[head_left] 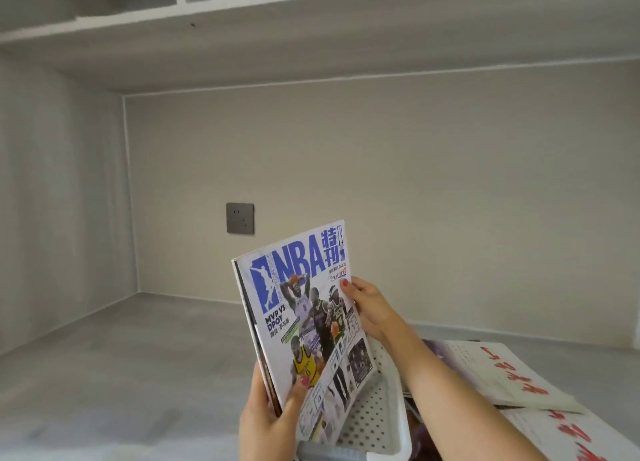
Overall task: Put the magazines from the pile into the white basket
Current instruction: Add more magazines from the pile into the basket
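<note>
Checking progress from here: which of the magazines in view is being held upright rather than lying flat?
The NBA magazine, gripped by both hands over the white basket. The red-lettered magazines on the right lie flat.

Lighting: soft, even, diffuse; source not visible. Brightness: moderate, muted grey-beige cast. Shadows: faint, deepest under the overhead shelf (311, 44) and in the left wall corner. Glare: mild sheen on the NBA magazine (304, 322) cover, above the left hand (270, 419) fingers. Sharpness: slightly soft throughout; cover text legible, small print smeared. Distortion: wide-angle bowing of shelf lines toward frame edges. Blur: red-lettered papers (512, 377), right of the right hand (370, 304) fingers.
</note>
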